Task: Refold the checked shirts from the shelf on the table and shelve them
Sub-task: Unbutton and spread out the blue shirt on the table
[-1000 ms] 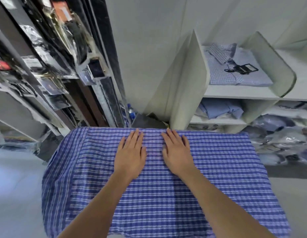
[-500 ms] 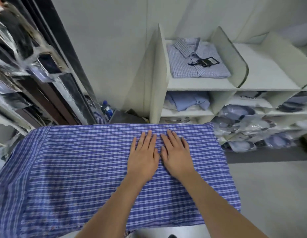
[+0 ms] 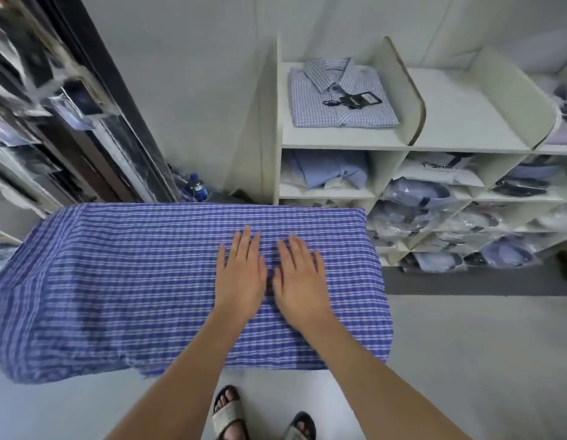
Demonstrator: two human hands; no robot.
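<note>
The left hand and right hand lie flat, fingers straight and empty, on the loose cloth near the surface's right edge, while the folded checked shirt sits in the top left compartment of the shelf; sliding the palms could drag the cloth askew.

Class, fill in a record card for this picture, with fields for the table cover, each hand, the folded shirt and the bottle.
table cover: blue checked cloth
left hand: flat on the cloth, fingers straight
right hand: flat on the cloth, beside the left
folded shirt: pale checked, tagged, top left shelf compartment
bottle: on the floor beyond the cloth
</note>
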